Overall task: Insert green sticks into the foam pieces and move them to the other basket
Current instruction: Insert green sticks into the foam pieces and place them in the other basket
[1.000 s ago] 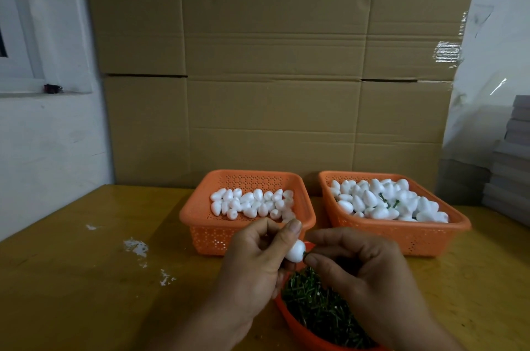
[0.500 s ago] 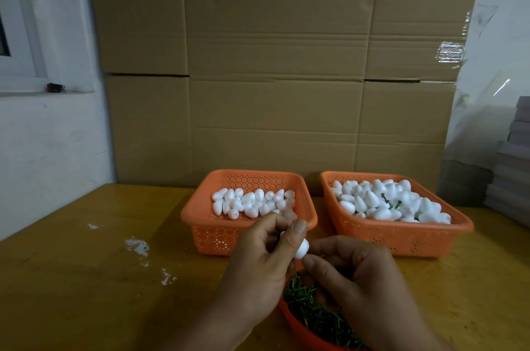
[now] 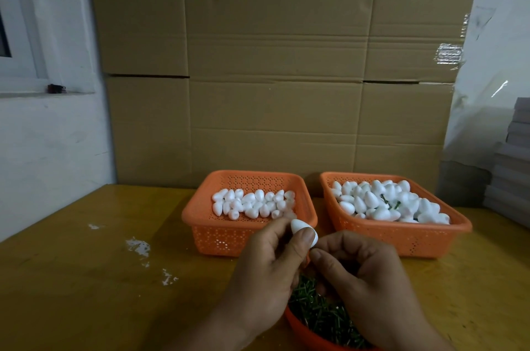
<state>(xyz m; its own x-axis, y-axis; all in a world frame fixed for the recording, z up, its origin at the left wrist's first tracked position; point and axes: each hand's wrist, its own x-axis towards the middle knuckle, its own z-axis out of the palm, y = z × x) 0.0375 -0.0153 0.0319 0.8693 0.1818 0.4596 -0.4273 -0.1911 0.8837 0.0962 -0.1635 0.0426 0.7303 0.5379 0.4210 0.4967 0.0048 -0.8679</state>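
Head view, lower centre of the frame: our left hand pinches a white foam piece between thumb and fingers, while our right hand curls its fingertips against the piece's lower end, above a bowl of green sticks. Behind sit two orange baskets, left basket and right basket, both holding foam pieces.

Single head-worn view (wide-angle), facing forward and down, close over the table, cardboard wall behind

wooden table; two orange baskets; bowl
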